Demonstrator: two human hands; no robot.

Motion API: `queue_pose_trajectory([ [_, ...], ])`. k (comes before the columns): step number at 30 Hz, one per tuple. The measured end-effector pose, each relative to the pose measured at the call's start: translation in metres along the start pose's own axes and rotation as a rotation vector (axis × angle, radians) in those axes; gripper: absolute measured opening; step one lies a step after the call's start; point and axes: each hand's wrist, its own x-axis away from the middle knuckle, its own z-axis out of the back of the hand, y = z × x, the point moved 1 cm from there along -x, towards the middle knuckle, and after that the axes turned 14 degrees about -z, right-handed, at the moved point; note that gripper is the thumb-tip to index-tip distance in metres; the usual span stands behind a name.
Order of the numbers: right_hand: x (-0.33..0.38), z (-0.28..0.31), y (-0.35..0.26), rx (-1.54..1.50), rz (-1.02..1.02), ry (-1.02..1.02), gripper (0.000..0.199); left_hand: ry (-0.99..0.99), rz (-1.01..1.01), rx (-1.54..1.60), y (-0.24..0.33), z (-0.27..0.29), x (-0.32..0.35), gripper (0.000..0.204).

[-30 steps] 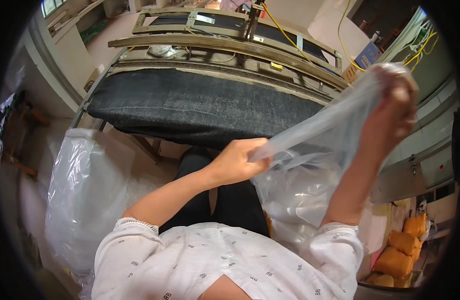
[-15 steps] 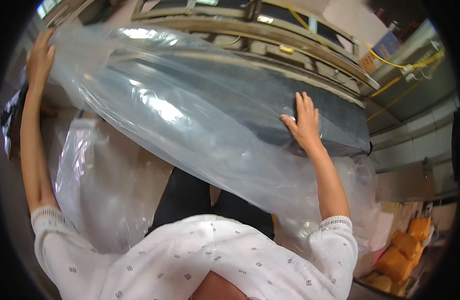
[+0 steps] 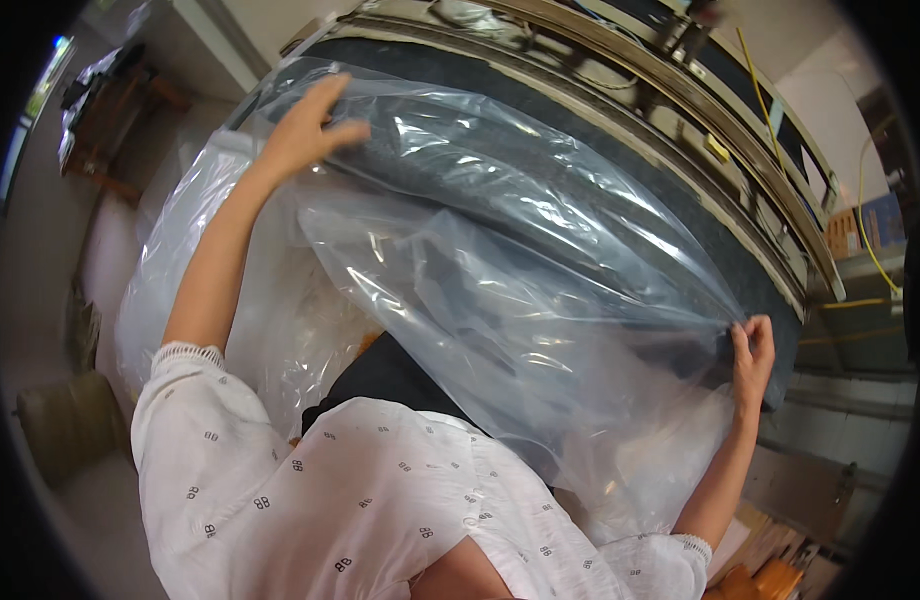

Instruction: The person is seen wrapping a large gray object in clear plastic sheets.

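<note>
A large clear plastic sheet [image 3: 540, 215] lies over a long dark grey padded ledge [image 3: 420, 62] and drapes down across my lap. My left hand [image 3: 310, 128] is at the sheet's far left part, its fingers spread and thumb apart, with nothing gripped. At the right end of the ledge my right hand [image 3: 753, 345] pinches the sheet's edge between thumb and fingers. Folds run from that pinch leftward across the plastic. More crumpled clear plastic [image 3: 195, 260] hangs at the left, below my left hand.
Behind the ledge runs a machine frame with long rails [image 3: 670, 130] and a small yellow block [image 3: 718, 148] on it. Yellow cords [image 3: 862, 215] hang at the right. A brown roll-shaped object [image 3: 72, 428] stands at lower left, orange pieces [image 3: 765, 580] at lower right.
My left hand has let go of the plastic's corner and come inward. The right hand has gone from lying flat to pinching the sheet farther right. My view has turned.
</note>
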Motion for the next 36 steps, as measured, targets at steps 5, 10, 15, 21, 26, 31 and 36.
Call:
queue_pose_trajectory([
  [5, 0.006, 0.023, 0.025, -0.054, -0.054, 0.073, 0.022, -0.091, 0.434, -0.452, -0.076, 0.023, -0.015, 0.059],
  [10, 0.048, 0.052, 0.045, 0.036, -0.131, -0.13, 0.02, -0.02, 0.018, -0.799, -0.074, 0.009, -0.029, 0.065],
  [15, 0.105, 0.096, 0.172, 0.72, -0.487, -0.298, 0.007, -0.032, 0.231, -0.46, -0.093, -0.024, -0.064, 0.072],
  [21, 0.085, 0.213, 0.251, 0.96, -0.342, 0.518, 0.025, 0.091, 0.128, -0.678, -0.055, -0.045, -0.064, 0.079],
  [26, -0.021, 0.312, 0.245, 0.366, -0.434, 0.65, 0.041, 0.156, 0.246, -0.591, -0.054, -0.068, -0.065, 0.09],
  [31, -0.083, 0.174, 0.237, 0.494, -0.262, 0.369, 0.058, 0.113, 0.326, -0.581, -0.047, -0.059, -0.048, 0.087],
  [36, -0.086, 0.155, 0.228, 0.199, -0.49, 0.275, 0.07, 0.069, 0.308, -0.611, -0.068, -0.06, -0.07, 0.084],
])
